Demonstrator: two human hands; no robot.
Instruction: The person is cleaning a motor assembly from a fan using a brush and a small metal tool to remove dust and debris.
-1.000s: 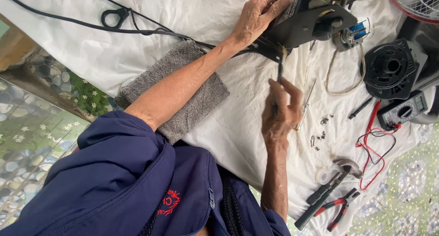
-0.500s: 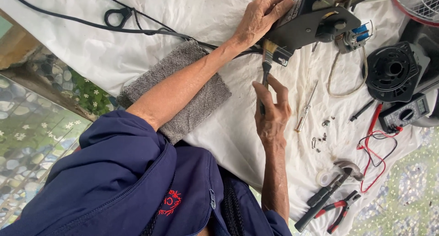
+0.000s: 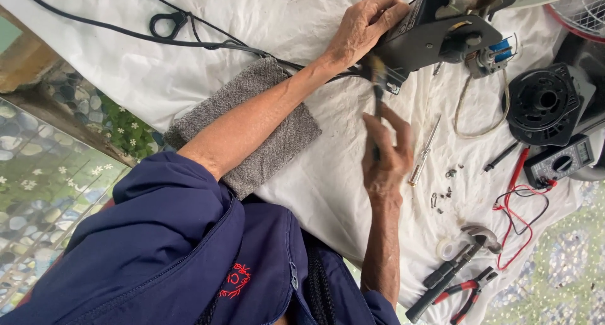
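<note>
The black motor housing [image 3: 435,38] lies at the top of the white cloth [image 3: 315,174] that covers the surface, and everything else is placed from it. The left hand [image 3: 365,26] rests on the housing's left end, fingers curled down over its edge and gripping it. Just below the housing's lower left corner, the right hand [image 3: 386,158] is clenched around the handle of a small brush [image 3: 377,85], which points up so that its bristles touch that corner. A black cable [image 3: 189,43] runs away to the left of the housing, passing above a grey towel [image 3: 265,130] under the left forearm. Below the housing and just right of the right hand lies a slim screwdriver [image 3: 423,152], with a few small screws [image 3: 444,189] beside it. To the right of the housing sits a round black fan part [image 3: 542,104], and below that a multimeter [image 3: 561,161] with red leads [image 3: 513,199]. Well below the housing, near the cloth's edge, lie a hammer [image 3: 457,265] and red-handled pliers [image 3: 469,293].
</note>
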